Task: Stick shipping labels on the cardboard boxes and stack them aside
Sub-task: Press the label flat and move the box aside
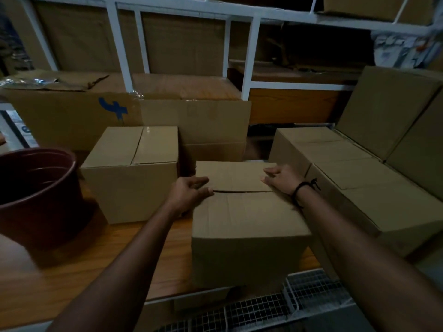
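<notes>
Left grip [189, 190], right grip [281, 180] touch creased cardboard box [244, 216].

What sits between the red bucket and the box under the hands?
A second closed cardboard box, standing on the wooden table, seen in the head view.

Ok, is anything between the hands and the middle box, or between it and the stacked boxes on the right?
Nothing visible. The left hand and right hand rest on the cardboard box. The stacked boxes sit close beside it on its right; only the right forearm crosses above the gap between them.
</notes>
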`<state>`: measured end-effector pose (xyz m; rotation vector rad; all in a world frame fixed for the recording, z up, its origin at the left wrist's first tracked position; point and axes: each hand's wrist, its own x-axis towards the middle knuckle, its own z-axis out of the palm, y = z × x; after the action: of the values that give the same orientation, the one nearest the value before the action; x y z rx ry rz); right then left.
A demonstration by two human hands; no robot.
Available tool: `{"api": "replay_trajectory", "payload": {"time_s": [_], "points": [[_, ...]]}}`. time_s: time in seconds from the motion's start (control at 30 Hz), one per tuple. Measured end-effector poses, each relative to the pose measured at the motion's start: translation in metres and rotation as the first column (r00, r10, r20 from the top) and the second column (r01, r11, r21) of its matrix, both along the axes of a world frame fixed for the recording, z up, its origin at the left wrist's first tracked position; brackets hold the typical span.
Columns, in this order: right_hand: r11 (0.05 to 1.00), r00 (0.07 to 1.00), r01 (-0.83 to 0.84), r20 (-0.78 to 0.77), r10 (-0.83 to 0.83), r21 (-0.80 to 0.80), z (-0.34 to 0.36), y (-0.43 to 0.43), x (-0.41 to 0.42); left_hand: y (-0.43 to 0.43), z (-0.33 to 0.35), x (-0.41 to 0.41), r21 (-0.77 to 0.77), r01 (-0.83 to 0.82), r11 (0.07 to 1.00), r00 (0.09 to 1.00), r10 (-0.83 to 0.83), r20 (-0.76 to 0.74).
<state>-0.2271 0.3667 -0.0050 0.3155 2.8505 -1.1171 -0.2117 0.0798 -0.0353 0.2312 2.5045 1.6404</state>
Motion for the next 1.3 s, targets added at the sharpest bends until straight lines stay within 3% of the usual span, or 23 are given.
{"api": "replay_trajectory", "payload": {"time_s": [0.13, 0.2, 0.3, 0.43, 0.57, 0.7, 0.93, 1.17, 1.3], "points": [[0.992, 1.000, -0.026, -0.012, 0.024, -0.122, 0.002, 0.006, 0.020, -0.006, -0.002, 0.006, -0.001, 0.030, 1.000, 1.000, -0.030, -0.009], [0.993, 0.998, -0.058, -0.004, 0.058, -0.098, 0.001, 0.011, 0.041, -0.010, -0.009, 0.013, -0.048, 0.028, 0.998, 0.999, -0.029, -0.015], [0.990, 0.993, -0.090, 0.063, 0.097, -0.110, -0.011, 0.009, 0.075, -0.010, -0.020, 0.027, 0.019, 0.117, 0.993, 0.993, -0.118, 0.029], [0.995, 1.000, -0.012, 0.006, 0.013, -0.099, -0.011, -0.001, 0.083, -0.001, -0.014, 0.026, 0.026, 0.132, 0.991, 0.991, -0.132, -0.005], [0.996, 0.998, 0.006, -0.059, -0.012, -0.093, 0.033, 0.004, 0.078, 0.005, 0.029, 0.012, 0.126, 0.138, 0.982, 0.990, -0.133, -0.051], [0.999, 0.993, 0.033, -0.113, -0.032, 0.013, 0.107, 0.026, 0.065, 0.023, 0.095, -0.007, 0.111, 0.110, 0.988, 0.974, -0.085, -0.211], [0.983, 0.980, 0.008, -0.196, 0.029, 0.181, 0.222, 0.083, 0.024, 0.084, 0.188, -0.045, 0.282, 0.099, 0.954, 0.964, -0.022, -0.264], [0.950, 0.979, 0.042, -0.204, 0.023, 0.309, 0.262, 0.178, -0.037, 0.178, 0.226, -0.098, 0.260, 0.100, 0.961, 0.944, -0.009, -0.329], [0.966, 0.988, 0.016, -0.154, 0.024, 0.257, 0.263, 0.228, -0.080, 0.227, 0.229, -0.135, 0.263, 0.092, 0.960, 0.937, 0.006, -0.348]]}}
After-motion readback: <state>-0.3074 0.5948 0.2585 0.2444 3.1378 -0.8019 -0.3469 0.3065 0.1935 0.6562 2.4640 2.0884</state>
